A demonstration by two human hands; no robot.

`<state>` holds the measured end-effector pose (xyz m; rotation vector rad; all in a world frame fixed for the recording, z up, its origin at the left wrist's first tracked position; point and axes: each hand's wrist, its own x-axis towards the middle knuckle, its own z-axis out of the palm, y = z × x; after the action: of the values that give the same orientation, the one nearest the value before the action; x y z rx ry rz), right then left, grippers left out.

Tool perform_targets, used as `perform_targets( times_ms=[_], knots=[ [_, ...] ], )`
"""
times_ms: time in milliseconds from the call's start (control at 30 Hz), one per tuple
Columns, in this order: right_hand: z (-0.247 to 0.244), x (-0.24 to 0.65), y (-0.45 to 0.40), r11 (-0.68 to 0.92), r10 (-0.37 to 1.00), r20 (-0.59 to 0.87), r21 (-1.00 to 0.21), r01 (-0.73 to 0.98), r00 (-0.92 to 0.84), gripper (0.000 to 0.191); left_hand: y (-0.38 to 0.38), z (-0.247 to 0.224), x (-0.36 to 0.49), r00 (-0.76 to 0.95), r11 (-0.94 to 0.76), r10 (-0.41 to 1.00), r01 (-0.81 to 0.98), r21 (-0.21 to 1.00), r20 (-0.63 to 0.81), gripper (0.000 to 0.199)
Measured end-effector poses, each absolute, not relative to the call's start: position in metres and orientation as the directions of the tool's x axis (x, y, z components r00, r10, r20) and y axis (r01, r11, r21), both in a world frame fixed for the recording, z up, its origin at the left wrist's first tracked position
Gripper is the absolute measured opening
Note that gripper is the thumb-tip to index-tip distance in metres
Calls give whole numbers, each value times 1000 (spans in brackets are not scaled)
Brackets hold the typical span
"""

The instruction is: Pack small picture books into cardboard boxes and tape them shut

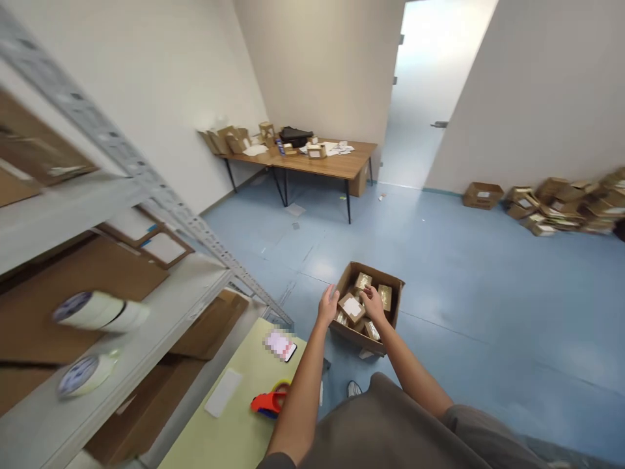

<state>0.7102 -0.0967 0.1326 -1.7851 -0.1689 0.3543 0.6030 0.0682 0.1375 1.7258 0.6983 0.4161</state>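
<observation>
An open cardboard carton stands below me, holding several small brown boxes, some with shiny tape. One small cardboard box with a white label lies tilted on top of the others. At the carton's left rim is my left hand, fingers somewhat apart, with nothing seen in it. My right hand reaches into the carton, its fingers bent in at the labelled box's upper right edge. The exact contact of those fingertips is too small to make out.
A yellow-green tabletop at left bears a phone, a red tape dispenser and a white strip. A metal shelf with tape rolls rises beside it. Further off are a wooden table and piled boxes.
</observation>
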Motion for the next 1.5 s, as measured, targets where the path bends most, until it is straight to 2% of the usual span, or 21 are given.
perform_targets(
  times_ms=[233,467,733,833,967,1133,1500],
  knots=[
    [133,619,-15,-221,601,-76,-972,74,796,63,103,157,480,631,-143,775,218,966,-28,61],
    [151,475,49,-200,803,-49,-961,192,594,64,119,170,306,413,-92,910,217,972,-6,62],
    [158,312,83,-122,923,-10,-956,268,384,66,119,150,115,93,4,995,169,986,-20,64],
    [161,275,84,-109,939,6,-942,317,343,66,112,134,71,51,38,998,145,989,-46,66],
    [168,252,77,-98,955,33,-903,418,295,63,99,123,48,50,82,995,137,987,-90,69],
    [163,267,55,-107,963,38,-853,511,266,64,75,116,61,70,108,990,154,982,-120,71],
    [93,352,-12,-273,958,-153,-755,596,244,55,-7,91,147,89,218,965,254,942,-247,67]
  ],
)
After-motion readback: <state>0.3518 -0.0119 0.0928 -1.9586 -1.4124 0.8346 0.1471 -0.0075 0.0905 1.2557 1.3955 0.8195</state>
